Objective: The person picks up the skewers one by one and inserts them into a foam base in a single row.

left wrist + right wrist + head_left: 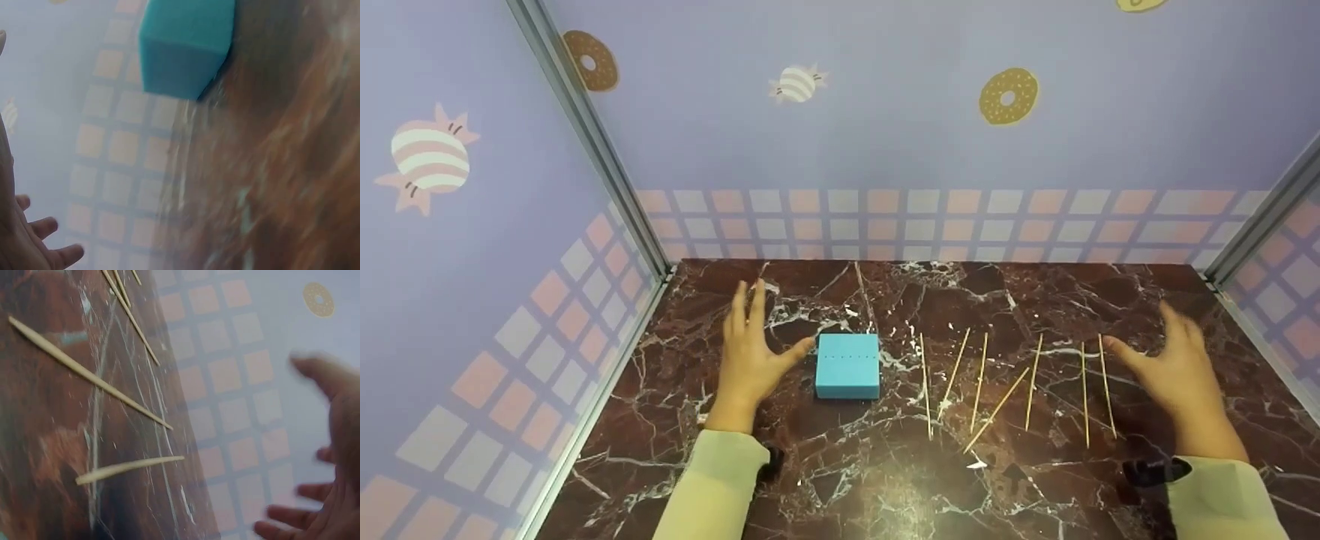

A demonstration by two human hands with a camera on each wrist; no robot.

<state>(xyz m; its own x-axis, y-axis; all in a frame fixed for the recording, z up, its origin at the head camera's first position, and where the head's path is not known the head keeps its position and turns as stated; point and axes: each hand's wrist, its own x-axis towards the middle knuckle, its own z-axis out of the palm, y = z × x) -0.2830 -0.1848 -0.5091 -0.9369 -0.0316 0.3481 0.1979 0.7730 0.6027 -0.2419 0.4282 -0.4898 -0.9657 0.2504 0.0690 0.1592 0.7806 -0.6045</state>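
Note:
A light-blue square block point(847, 367) with a row of small holes across its top sits on the table. To its left is my left hand point(750, 367), fingers spread and holding nothing. Its thumb points at the block's upper left side; whether they touch I cannot tell. Several thin wooden sticks lie spaced out right of the block, from a left one point(926, 386), past a slanted one point(997, 410), to the rightmost stick point(1108, 386). My right hand point(1174, 367) is beside that last stick, fingers extended, nothing in it. In the right wrist view, sticks point(90, 375) lie apart from the hand point(343, 455).
The tabletop point(855, 480) is dark red marble with white veins. A lilac back wall point(885, 150) with printed sweets and checks stands behind it, and side panels rise at left and right. Metal posts point(585, 135) mark the back corners.

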